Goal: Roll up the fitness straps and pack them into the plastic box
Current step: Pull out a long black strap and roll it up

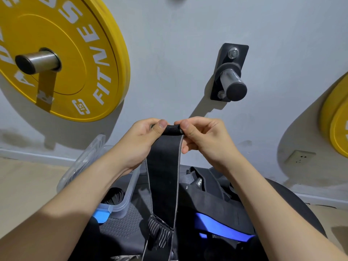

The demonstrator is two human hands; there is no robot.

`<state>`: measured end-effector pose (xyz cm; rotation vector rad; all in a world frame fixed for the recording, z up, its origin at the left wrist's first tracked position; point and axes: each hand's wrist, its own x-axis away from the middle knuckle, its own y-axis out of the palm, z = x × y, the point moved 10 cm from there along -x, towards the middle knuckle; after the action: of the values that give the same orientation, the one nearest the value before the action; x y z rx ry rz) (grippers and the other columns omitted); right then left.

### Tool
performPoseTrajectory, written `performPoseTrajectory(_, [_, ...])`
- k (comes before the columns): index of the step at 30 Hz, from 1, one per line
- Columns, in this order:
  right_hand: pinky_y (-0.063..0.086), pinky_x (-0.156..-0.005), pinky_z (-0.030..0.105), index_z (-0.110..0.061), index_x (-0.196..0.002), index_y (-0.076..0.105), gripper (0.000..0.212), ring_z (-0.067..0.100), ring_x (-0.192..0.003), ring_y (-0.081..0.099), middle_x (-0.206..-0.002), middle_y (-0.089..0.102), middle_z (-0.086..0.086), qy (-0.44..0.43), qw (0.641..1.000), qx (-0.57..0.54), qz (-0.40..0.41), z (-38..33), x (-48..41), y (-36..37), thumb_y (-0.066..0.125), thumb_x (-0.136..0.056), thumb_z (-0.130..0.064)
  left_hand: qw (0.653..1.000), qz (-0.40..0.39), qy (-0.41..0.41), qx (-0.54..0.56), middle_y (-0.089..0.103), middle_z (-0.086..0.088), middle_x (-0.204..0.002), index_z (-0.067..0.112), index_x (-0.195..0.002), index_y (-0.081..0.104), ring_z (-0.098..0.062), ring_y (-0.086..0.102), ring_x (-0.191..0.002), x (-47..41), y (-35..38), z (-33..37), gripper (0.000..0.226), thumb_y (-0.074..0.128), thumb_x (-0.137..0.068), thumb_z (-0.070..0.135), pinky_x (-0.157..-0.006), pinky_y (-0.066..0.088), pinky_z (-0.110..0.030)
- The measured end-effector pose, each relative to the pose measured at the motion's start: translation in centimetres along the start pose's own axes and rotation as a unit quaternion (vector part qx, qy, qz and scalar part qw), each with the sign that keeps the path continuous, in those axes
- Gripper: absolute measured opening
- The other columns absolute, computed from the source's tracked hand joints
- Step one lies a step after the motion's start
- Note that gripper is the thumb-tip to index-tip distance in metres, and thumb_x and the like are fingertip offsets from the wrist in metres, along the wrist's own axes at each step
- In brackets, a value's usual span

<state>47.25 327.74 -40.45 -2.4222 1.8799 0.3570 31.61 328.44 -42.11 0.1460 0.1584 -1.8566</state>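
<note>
A black fitness strap [163, 178] with grey edges hangs down from both my hands, its top end rolled into a small tight coil. My left hand [145, 140] pinches the left end of the coil with thumb on top. My right hand [203, 136] pinches the right end. The clear plastic box [130, 187] sits below my left forearm, its lid tilted open, with a dark rolled strap inside. More black straps [203, 183] lie in a heap below my right hand.
Yellow weight plates [62, 53] hang on a wall peg at upper left, another yellow plate [337, 125] at right. An empty steel peg [233, 80] juts from the wall above my hands. A blue band [222, 228] lies among the straps on a dark round seat.
</note>
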Motion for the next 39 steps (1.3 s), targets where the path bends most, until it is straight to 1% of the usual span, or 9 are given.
performPoseTrajectory(4, [0.062,-0.063,0.034,-0.01,-0.113,0.082,0.033,0.023,-0.064,0.066,-0.079,0.074,0.013,0.01,1.0,0.021,0.018,0.2,0.1,-0.1,0.078,-0.091,-0.035,0.999,0.043,0.026,0.018,0.08,-0.01,-0.121,0.009,-0.123,0.073,-0.024,0.073,-0.123,-0.1,-0.9,0.5,0.03,0.068,-0.098,0.026,-0.113,0.054,-0.042])
performPoseTrajectory(8, [0.059,-0.065,0.023,-0.011,-0.11,0.082,0.015,0.011,-0.07,0.073,-0.076,0.078,0.01,-0.031,0.996,0.072,0.046,-0.5,-0.1,-0.6,0.079,-0.096,-0.006,0.998,0.034,0.032,0.029,0.081,-0.011,-0.119,0.016,-0.121,0.077,-0.027,0.075,-0.119,-0.1,-1.0,0.5,0.025,0.073,-0.097,0.023,-0.107,0.056,-0.044])
performPoseTrajectory(13, [0.061,-0.087,0.027,-0.024,-0.099,0.084,0.024,0.011,-0.093,0.08,-0.094,0.084,-0.005,-0.069,0.978,0.189,0.046,-0.8,0.4,-0.8,0.084,-0.09,-0.002,0.998,-0.002,0.003,-0.064,0.078,0.005,-0.073,0.031,-0.106,0.082,-0.006,0.071,-0.065,0.0,-0.6,0.0,0.016,0.071,-0.098,0.039,-0.061,0.052,-0.019])
performPoseTrajectory(18, [0.067,-0.07,0.045,-0.018,-0.102,0.085,0.013,0.025,-0.077,0.077,-0.087,0.082,0.014,-0.021,0.99,0.137,0.033,-0.7,0.3,-0.8,0.077,-0.101,-0.027,0.997,0.015,0.06,-0.039,0.084,-0.004,-0.103,0.027,-0.112,0.083,-0.019,0.081,-0.097,0.3,-1.0,1.1,0.018,0.078,-0.098,0.017,-0.084,0.062,-0.025])
performPoseTrajectory(23, [0.051,-0.066,0.021,-0.014,-0.098,0.085,0.01,0.004,-0.06,0.059,-0.061,0.07,-0.008,-0.079,0.979,0.177,0.06,-1.5,0.5,-1.2,0.088,-0.089,-0.011,1.0,0.004,0.013,-0.024,0.076,-0.014,-0.082,0.021,-0.115,0.081,-0.009,0.062,-0.064,0.1,-0.2,0.1,0.03,0.071,-0.098,0.042,-0.055,0.045,-0.018])
performPoseTrajectory(27, [0.059,-0.076,0.045,-0.023,-0.1,0.085,0.015,0.023,-0.078,0.066,-0.088,0.08,0.015,-0.066,0.981,0.172,0.065,-1.4,0.6,-1.1,0.091,-0.086,-0.023,0.998,0.008,0.045,-0.036,0.083,-0.002,-0.091,0.02,-0.114,0.081,-0.011,0.078,-0.082,0.2,-0.5,0.8,0.018,0.075,-0.097,0.022,-0.072,0.058,-0.017])
performPoseTrajectory(31, [0.06,-0.07,0.05,-0.019,-0.101,0.085,0.015,0.041,-0.076,0.07,-0.091,0.072,0.037,-0.03,0.988,0.144,0.046,-0.8,0.3,-1.0,0.081,-0.095,-0.032,0.994,0.028,0.097,-0.049,0.083,-0.004,-0.108,0.015,-0.113,0.081,-0.019,0.08,-0.103,0.6,-0.6,2.2,0.023,0.081,-0.092,0.008,-0.09,0.061,-0.024])
performPoseTrajectory(35, [0.05,-0.066,0.039,-0.026,-0.099,0.085,0.011,0.024,-0.066,0.051,-0.065,0.061,0.012,-0.068,0.983,0.158,0.066,-1.3,0.3,-1.4,0.086,-0.091,-0.019,0.989,0.018,0.062,-0.132,0.079,-0.002,-0.12,0.022,-0.126,0.072,-0.017,0.073,-0.117,0.8,0.5,1.9,0.035,0.06,-0.103,0.045,-0.099,0.059,-0.033])
performPoseTrajectory(39, [0.059,-0.08,0.045,-0.026,-0.103,0.085,0.017,0.026,-0.078,0.065,-0.092,0.077,0.027,-0.04,0.987,0.147,0.056,-0.9,0.3,-1.3,0.089,-0.088,-0.019,0.973,0.038,0.005,-0.227,0.071,-0.018,-0.113,0.021,-0.113,0.063,-0.035,0.066,-0.111,1.0,0.2,0.5,0.055,0.035,-0.106,0.068,-0.1,0.052,-0.059])
